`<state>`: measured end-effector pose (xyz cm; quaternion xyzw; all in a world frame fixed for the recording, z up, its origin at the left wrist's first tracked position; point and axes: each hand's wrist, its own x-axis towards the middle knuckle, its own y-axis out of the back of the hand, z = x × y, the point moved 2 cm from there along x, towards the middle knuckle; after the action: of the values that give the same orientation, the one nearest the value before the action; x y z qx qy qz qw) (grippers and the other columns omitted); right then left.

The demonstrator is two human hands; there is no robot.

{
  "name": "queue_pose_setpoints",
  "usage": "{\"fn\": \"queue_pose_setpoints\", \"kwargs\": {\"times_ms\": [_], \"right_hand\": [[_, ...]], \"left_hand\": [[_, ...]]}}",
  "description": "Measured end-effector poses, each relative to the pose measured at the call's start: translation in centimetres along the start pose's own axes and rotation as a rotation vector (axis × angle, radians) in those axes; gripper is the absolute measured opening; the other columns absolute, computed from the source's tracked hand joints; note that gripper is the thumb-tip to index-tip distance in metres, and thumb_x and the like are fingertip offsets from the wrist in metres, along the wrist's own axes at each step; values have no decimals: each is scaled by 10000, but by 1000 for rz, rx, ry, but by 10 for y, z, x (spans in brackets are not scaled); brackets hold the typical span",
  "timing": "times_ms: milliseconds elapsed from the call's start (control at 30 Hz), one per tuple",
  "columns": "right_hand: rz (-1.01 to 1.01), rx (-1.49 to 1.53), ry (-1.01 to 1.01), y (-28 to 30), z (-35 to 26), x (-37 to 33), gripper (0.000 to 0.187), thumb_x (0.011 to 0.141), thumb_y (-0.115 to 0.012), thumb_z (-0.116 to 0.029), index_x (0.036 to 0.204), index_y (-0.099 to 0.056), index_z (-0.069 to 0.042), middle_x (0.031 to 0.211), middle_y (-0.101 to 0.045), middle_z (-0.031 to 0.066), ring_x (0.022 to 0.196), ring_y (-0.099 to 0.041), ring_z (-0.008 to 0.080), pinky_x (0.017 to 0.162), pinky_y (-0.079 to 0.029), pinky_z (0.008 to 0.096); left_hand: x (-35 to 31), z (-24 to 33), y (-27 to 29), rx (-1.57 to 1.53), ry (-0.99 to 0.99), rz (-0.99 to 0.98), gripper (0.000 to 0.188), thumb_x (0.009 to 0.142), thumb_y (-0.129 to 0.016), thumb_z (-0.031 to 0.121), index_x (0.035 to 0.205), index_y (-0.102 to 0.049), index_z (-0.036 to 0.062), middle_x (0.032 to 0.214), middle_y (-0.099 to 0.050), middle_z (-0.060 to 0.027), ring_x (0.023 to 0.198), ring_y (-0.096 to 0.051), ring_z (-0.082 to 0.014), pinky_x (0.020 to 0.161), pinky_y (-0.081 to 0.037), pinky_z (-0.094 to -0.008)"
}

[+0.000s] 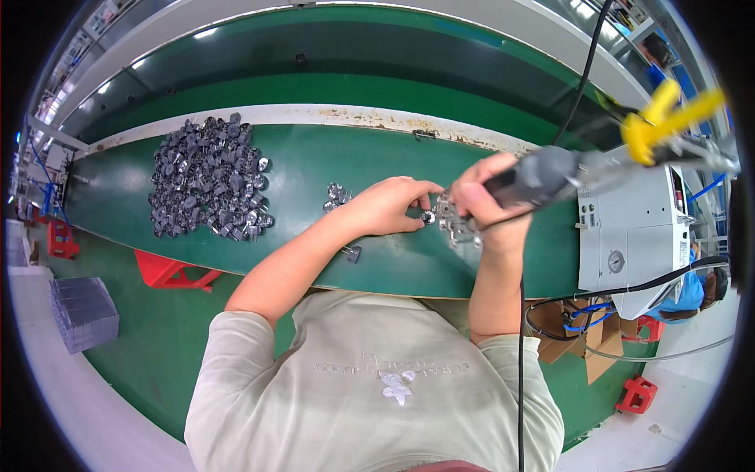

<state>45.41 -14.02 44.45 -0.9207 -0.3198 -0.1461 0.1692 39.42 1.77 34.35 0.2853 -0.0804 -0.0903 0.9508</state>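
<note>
Over the green workbench (377, 263), my left hand (393, 206) pinches a small dark grey and shiny metal part (428, 217) between thumb and fingertips. My right hand (489, 193) is wrapped round the dark grip of a hand-held power tool (541, 175), smeared by motion; its exact kind does not show. Just below the right fingers is a cluster of silvery metal pieces (454, 222); whether the hand touches it I cannot tell. A few similar grey parts (336, 195) lie behind my left wrist, and another loose part (351, 253) lies nearer me.
A large heap of dark grey parts (208, 181) covers the bench's left side. On the right stands a white machine (621, 228) with a gauge. A yellow piece (664, 122) is above it. A black cable (521, 354) runs down beside my right arm. Red stools (169, 269) stand below.
</note>
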Motion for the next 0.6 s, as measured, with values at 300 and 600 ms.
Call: {"fn": "queue_pose_setpoints", "kwargs": {"times_ms": [300, 600], "right_hand": [[-67, 171, 89, 13, -11, -9, 234, 789, -732, 51, 871, -527, -27, 673, -617, 98, 574, -599, 150, 572, -524, 294], [-67, 166, 8, 14, 6, -12, 211, 762, -750, 54, 828, -562, -13, 701, -664, 107, 600, -615, 118, 554, -511, 255]], "left_hand": [[-4, 1, -6, 11, -21, -2, 581, 729, -782, 83, 1296, -653, 94, 1018, -727, -53, 947, -633, -266, 853, -523, -385], [-2, 0, -7, 20, -29, 8, 506, 725, -787, 89, 1218, -677, 103, 979, -719, -44, 930, -633, -259, 842, -519, -382]]}}
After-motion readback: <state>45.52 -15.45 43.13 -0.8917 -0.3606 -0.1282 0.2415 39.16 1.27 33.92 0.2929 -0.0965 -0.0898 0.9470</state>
